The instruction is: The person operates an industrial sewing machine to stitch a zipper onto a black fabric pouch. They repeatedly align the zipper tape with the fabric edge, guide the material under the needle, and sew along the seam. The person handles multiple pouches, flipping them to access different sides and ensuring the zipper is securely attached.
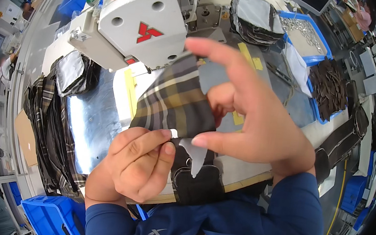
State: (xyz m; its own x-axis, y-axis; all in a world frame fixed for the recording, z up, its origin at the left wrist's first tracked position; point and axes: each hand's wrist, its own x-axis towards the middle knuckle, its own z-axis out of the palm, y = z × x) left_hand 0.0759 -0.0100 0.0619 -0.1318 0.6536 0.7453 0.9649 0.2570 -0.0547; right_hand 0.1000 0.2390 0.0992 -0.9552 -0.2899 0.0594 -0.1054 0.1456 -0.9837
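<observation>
My left hand (142,163) is closed in a pinch at the near edge of a plaid fabric piece (176,99), by a small white tab (174,133). The dark cloth with grey, white and mustard stripes reaches up toward the sewing machine head (143,25). At its right side is my right hand (254,111), slightly blurred, index finger and thumb spread wide, the other fingers curled by the cloth. The thumb tip lies close to a pale grey flap (196,158). Below that, a black piece with a zipper (198,184) hangs at the table's front edge, partly covered by my left hand.
Stacked plaid and black pieces (50,133) lie at the left, beside a grey-topped stack (71,75). Another stack (256,20) sits at the far right, near a blue tray of metal parts (325,47) and a pile of brown pieces (327,90). A blue crate (47,215) stands lower left.
</observation>
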